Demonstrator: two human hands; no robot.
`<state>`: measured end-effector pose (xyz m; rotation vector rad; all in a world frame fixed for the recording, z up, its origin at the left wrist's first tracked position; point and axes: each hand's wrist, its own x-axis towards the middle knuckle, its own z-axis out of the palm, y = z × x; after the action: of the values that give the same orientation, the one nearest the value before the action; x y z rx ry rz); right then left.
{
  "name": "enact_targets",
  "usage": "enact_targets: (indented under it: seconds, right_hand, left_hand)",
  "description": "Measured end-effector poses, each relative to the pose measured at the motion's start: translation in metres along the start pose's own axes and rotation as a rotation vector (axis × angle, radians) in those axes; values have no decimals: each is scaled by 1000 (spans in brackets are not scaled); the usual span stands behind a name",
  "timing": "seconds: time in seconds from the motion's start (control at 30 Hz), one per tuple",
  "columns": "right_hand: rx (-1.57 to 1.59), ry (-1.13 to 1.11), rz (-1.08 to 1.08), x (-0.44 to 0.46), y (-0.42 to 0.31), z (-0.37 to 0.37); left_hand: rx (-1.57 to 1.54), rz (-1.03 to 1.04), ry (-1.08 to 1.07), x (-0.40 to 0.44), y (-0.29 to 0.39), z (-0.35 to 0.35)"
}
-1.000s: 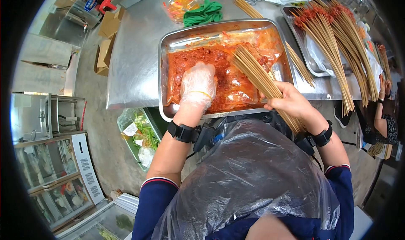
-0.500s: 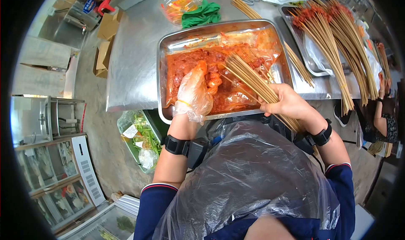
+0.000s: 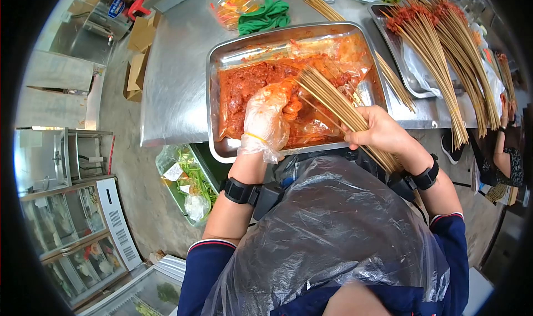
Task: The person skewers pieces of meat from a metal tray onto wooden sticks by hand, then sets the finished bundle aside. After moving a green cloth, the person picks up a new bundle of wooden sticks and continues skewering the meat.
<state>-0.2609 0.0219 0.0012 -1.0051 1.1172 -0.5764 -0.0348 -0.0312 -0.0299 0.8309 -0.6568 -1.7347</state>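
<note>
A steel tray (image 3: 213, 116) holds red marinated meat (image 3: 241, 88) lying on clear plastic. My left hand (image 3: 267, 113), in a clear plastic glove with a yellow band at the wrist, is closed on a piece of the red meat over the middle of the tray. My right hand (image 3: 380, 131) is bare and wrapped round a bundle of wooden skewers (image 3: 338, 100). The bundle's upper ends reach over the meat beside my left fingers. One skewer stands a little apart from the bundle, its near end at my right fingertips.
Green gloves (image 3: 264, 15) and a plastic container (image 3: 230, 8) are behind the tray. At right, skewers with red meat (image 3: 425, 41) lie across another tray (image 3: 397, 69). Loose skewers (image 3: 395, 83) lie between. A green crate (image 3: 191, 185) sits below left; a person's arm (image 3: 501, 146) shows far right.
My left hand first lifted from the meat with a piece in its fingers, then moved right to the skewer tips. The skewer bundle shifted slightly left, and one skewer came apart from it.
</note>
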Motion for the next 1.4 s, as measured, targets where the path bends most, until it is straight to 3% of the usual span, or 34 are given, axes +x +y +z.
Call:
enact_targets:
  seconds: [0.17, 0.4, 0.53, 0.6, 0.63, 0.73, 0.8, 0.87, 0.93, 1.0, 1.1, 1.17, 1.2, 1.27, 1.4]
  right_hand:
    - [10, -4, -9, -1, 1, -2]
    - [-4, 8, -8, 0, 0, -3]
    - [-71, 32, -104, -2, 4, -2]
    - [-225, 99, -311, -5, 5, -3]
    - [-226, 98, -312, -6, 4, -4]
    - [-254, 52, -234, -9, -4, -6]
    - [-67, -65, 36, -11, -8, -7]
    - [-29, -65, 29, -11, -8, -7]
    - [20, -57, 22, -11, -5, -8]
    - [61, -49, -13, -10, 0, -10]
    - [66, -49, -82, -10, 2, -12]
    - [51, -45, -120, -9, 2, -13]
    - [-22, -38, -120, -8, 2, -14]
    - [-97, -29, -119, -8, 2, -14]
    - [-36, -35, -56, -7, 3, -10]
  left_hand:
    - [-198, -172, -106, 3, -13, -7]
    - [-114, -331, -175, -4, -27, -4]
    - [-87, -293, -109, -7, -24, 3]
    - [-125, -297, -114, -10, -19, 12]
    - [-150, -298, -114, -11, -15, 14]
    - [-19, -291, -71, 3, -27, 8]
    - [-23, -251, -86, 4, -30, 11]
    - [-20, -216, -93, 3, -23, 12]
    - [97, 51, -20, 3, -6, 7]
    - [147, 115, 2, 14, 6, -12]
    - [410, 112, 53, 18, 11, -32]
    - [989, 150, -23, 18, 4, -41]
    - [1433, 434, -100, 11, 6, -33]
    - [1793, 492, -90, 3, 8, -14]
    - [1947, 361, -137, 1, 2, 6]
